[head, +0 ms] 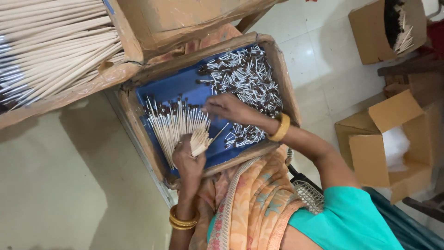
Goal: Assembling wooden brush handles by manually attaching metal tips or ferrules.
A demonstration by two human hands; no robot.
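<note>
The left hand [188,159] has its fingers closed around a fanned bundle of thin pale sticks [178,126] with dark brown tips, the tips pointing away from the person and the held ends bunched at the palm. The bundle hangs over the near-left part of a shallow cardboard tray [282,76] lined with blue. The right hand [226,107] reaches across the tray, its fingers pinched together at the upper right edge of the fan, touching the sticks there; whether they hold one stick or several is too small to tell. A loose heap of dark-tipped sticks [247,76] lies in the far and right part of the tray, just beside the right hand. Gold bangles [181,221] circle the left wrist, and a yellow bangle [280,128] the right. A box of long pale rods [55,44] sits beyond the tray on the left.
</note>
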